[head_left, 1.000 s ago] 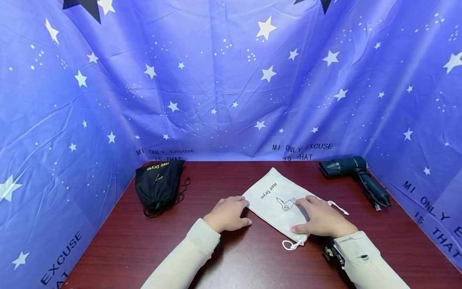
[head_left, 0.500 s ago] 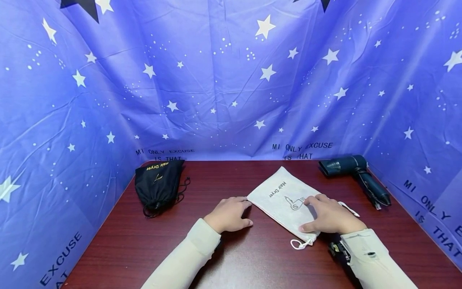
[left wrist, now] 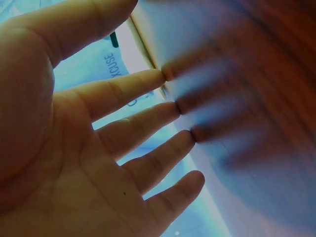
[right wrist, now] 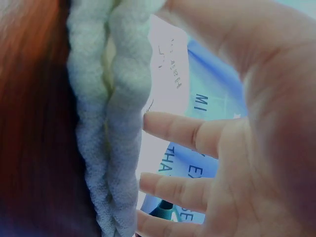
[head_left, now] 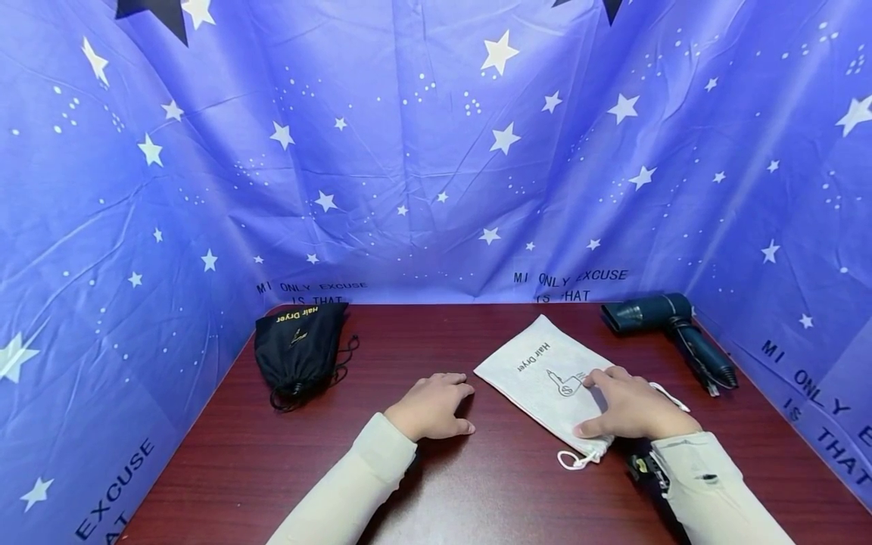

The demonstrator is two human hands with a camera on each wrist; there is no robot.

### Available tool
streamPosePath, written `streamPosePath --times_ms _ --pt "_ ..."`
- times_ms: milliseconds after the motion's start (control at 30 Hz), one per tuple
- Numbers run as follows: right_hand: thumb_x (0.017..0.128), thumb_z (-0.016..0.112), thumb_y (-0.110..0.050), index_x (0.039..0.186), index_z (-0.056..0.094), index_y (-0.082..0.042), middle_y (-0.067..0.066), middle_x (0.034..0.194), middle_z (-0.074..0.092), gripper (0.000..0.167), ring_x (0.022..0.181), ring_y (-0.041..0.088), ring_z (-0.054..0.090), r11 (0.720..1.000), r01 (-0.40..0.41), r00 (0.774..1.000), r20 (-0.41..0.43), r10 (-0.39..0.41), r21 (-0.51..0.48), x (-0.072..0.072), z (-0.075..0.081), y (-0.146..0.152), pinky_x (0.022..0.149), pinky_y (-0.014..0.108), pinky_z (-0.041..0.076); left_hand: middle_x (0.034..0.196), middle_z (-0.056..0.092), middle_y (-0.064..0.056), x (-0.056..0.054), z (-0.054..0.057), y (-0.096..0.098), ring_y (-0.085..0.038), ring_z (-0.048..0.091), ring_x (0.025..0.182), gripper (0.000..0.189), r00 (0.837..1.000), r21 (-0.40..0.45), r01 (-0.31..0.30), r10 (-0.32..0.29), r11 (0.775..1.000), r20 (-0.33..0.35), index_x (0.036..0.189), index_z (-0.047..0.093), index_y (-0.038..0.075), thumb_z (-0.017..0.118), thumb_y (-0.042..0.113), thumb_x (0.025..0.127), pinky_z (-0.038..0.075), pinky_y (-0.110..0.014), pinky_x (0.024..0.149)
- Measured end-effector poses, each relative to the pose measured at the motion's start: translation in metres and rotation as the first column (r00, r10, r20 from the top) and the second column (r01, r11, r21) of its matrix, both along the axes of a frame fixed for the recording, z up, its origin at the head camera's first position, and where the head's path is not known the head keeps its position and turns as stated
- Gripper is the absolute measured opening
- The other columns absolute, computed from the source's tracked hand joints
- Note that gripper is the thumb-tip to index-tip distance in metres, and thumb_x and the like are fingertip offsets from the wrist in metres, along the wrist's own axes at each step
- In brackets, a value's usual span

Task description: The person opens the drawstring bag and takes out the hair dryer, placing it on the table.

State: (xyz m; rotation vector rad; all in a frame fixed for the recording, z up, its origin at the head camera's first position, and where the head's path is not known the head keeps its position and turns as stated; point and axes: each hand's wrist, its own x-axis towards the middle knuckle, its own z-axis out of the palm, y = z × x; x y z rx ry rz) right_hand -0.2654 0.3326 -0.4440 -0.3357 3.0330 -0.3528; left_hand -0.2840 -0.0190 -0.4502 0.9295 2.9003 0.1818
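A white drawstring bag, printed "Hair Dryer" with a small dryer drawing, lies flat right of the table's middle. My right hand rests on its drawstring end, fingers spread and thumb near the front cord loop. In the right wrist view, the bag's gathered mouth runs beside the straight fingertips. My left hand is just left of the bag's left corner, a small gap between them. The left wrist view has its fingers extended, tips at the tabletop, holding nothing.
A dark hair dryer with its cord folded along the handle lies at the back right. At the back left is a black drawstring pouch lettered "Hair Dryer". Blue star-printed cloth encloses the reddish-brown table on three sides.
The white bag has slid to the right under my right hand, which moved along with it. My left hand stays nearly in place, and the bag's corner has drawn away from its fingertips.
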Motion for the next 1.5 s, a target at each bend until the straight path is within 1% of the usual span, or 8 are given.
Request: streamPosePath --times_ms 133,467,700,1100,1267,1400,1500 --pt "0.061 0.088 -0.068 0.124 0.062 -0.015 0.027 0.134 0.054 0.086 0.104 0.046 0.06 1.0 0.002 1.0 0.017 -0.002 -0.001 -0.001 0.0 0.004 0.085 0.063 0.05 0.158 0.049 -0.006 0.001 0.0 0.0 -0.029 0.048 0.145 0.066 1.0 0.006 -0.006 0.006 1.0 0.006 0.145 0.06 0.019 0.077 0.049 0.088 0.043 -0.048 0.113" --pt "0.062 0.087 -0.068 0.125 0.061 -0.013 0.031 0.134 0.052 0.087 0.102 0.046 0.061 1.0 0.007 1.0 0.026 -0.007 0.008 -0.003 0.001 0.016 0.084 0.063 0.05 0.159 0.049 -0.003 0.0 -0.001 -0.001 -0.027 0.048 0.145 0.066 1.0 0.008 -0.02 0.02 1.0 0.012 0.145 0.061 0.023 0.077 0.052 0.088 0.044 -0.05 0.112" --pt "0.063 0.087 -0.069 0.126 0.061 -0.012 0.032 0.134 0.051 0.088 0.104 0.047 0.06 0.999 0.036 0.998 0.052 -0.037 0.023 -0.004 0.001 0.024 0.083 0.065 0.049 0.157 0.05 -0.002 0.002 0.0 -0.001 -0.028 0.049 0.143 0.064 0.999 0.012 -0.029 0.029 0.999 0.014 0.143 0.063 0.023 0.078 0.052 0.087 0.047 -0.052 0.109" --pt "0.063 0.087 -0.07 0.125 0.059 -0.01 0.03 0.13 0.053 0.09 0.098 0.04 0.06 0.998 0.067 0.995 0.079 -0.068 0.019 -0.005 0.004 0.04 0.079 0.06 0.05 0.157 0.051 -0.003 0.0 0.0 0.0 -0.028 0.051 0.142 0.065 1.0 0.01 -0.025 0.025 1.0 0.002 0.142 0.063 0.024 0.079 0.053 0.086 0.047 -0.051 0.109" --pt "0.064 0.087 -0.068 0.125 0.058 -0.008 0.029 0.128 0.054 0.091 0.097 0.037 0.059 0.997 0.078 0.992 0.104 -0.079 0.014 -0.005 0.003 0.045 0.079 0.057 0.05 0.153 0.054 -0.005 -0.001 0.0 -0.002 -0.028 0.053 0.139 0.063 1.0 -0.002 -0.017 0.017 1.0 -0.021 0.14 0.065 0.023 0.079 0.053 0.086 0.048 -0.05 0.107" --pt "0.065 0.087 -0.066 0.126 0.059 -0.005 0.031 0.126 0.055 0.091 0.1 0.039 0.058 0.997 0.072 0.992 0.1 -0.072 0.007 -0.006 0.004 0.05 0.081 0.059 0.05 0.149 0.057 -0.007 -0.003 0.002 -0.005 -0.03 0.056 0.136 0.06 0.998 0.003 -0.018 0.018 1.0 -0.052 0.136 0.067 0.021 0.079 0.052 0.086 0.049 -0.05 0.106" --pt "0.065 0.088 -0.065 0.126 0.059 -0.002 0.032 0.125 0.056 0.093 0.103 0.04 0.057 0.997 0.073 0.992 0.103 -0.073 -0.002 -0.007 0.007 0.052 0.082 0.059 0.05 0.149 0.057 -0.008 -0.004 0.004 -0.006 -0.03 0.056 0.136 0.059 0.998 0.021 -0.019 0.02 1.0 -0.054 0.136 0.067 0.021 0.078 0.052 0.087 0.049 -0.05 0.106"
